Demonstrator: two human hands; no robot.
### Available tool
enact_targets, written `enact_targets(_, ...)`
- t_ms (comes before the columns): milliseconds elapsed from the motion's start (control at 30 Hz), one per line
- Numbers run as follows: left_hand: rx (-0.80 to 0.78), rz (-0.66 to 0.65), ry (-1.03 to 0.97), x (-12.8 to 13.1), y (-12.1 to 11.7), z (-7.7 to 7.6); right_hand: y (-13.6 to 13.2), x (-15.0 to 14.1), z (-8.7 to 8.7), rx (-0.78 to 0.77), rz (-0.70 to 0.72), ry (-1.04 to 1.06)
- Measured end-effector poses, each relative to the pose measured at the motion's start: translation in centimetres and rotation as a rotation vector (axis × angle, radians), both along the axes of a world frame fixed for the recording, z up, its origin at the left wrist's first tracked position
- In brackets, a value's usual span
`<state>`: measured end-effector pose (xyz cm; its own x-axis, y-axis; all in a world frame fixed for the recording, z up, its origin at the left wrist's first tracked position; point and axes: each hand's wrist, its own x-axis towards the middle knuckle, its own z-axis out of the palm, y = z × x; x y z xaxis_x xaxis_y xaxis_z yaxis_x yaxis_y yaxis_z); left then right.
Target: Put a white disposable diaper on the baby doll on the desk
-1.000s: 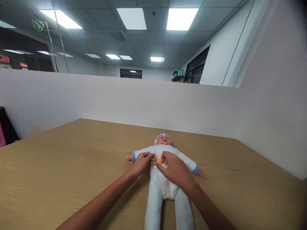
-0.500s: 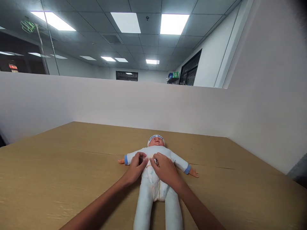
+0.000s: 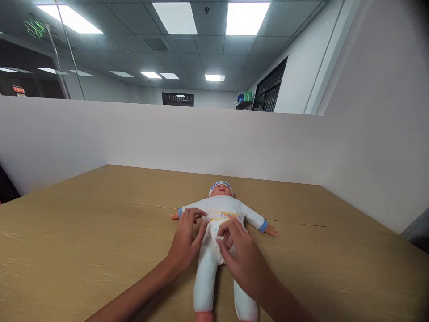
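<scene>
A baby doll point(image 3: 219, 203) lies on its back, arms spread, in a white suit with blue cuffs and a white headband. Around its waist is a white diaper point(image 3: 214, 230) with a yellow-orange printed waistband. My left hand point(image 3: 186, 237) rests at the left side of the waistband, fingers stretched and thumb apart, touching the diaper's edge. Over the diaper's lower front is my right hand point(image 3: 243, 252), its fingers half curled and the thumb a little apart from them. That hand hides the right part of the diaper and the top of one leg.
The doll lies on a brown tabletop point(image 3: 100, 232) with a seam across it. A low white partition point(image 3: 208, 138) stands along the back, and a white wall point(image 3: 378, 147) rises on the right.
My right hand has come off the waistband, down and toward me, uncovering the printed band. My left hand's fingers have straightened at the waist. The view has tilted slightly downward.
</scene>
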<state>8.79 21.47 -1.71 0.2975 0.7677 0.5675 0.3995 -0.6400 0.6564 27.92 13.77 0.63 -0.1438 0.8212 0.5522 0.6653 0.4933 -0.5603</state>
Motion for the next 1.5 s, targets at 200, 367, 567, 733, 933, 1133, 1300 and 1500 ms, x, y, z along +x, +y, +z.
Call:
enact_targets(200,-0.087,-0.415,0.521,-1.3,-6.5,1.3,-5.1,2.2,-3.8,-0.246,0.077,-0.072)
enact_targets(367,-0.225,-0.188,0.475,-0.8,-4.8,-0.1,-2.9,3.5,-6.2,-0.208,-0.102,-0.109)
enact_targets(567,-0.197,-0.056,0.538,0.8,-3.4,-1.1,-2.5,3.1,-7.1,-0.150,-0.234,-0.142)
enact_targets(733,-0.203,-0.148,0.470,1.0,-3.3,-1.1,-3.1,3.0,-7.0,-0.142,-0.181,-0.151)
enact_targets(933,-0.121,-0.241,0.338,0.5,-3.4,-1.4,-3.6,2.7,-6.5,-0.202,-0.130,-0.073)
enact_targets(1133,-0.125,-0.249,0.317,0.5,-3.7,-1.5,-4.1,2.2,-6.6,-0.172,-0.135,-0.040)
enact_targets(1300,-0.202,-0.267,0.318,0.8,-3.3,-1.6,-3.6,2.2,-6.4,-0.188,-0.164,-0.016)
enact_targets(1500,-0.350,-0.254,0.121,0.6,-2.2,-2.5,-2.9,2.9,-6.1,-0.358,-0.243,0.112)
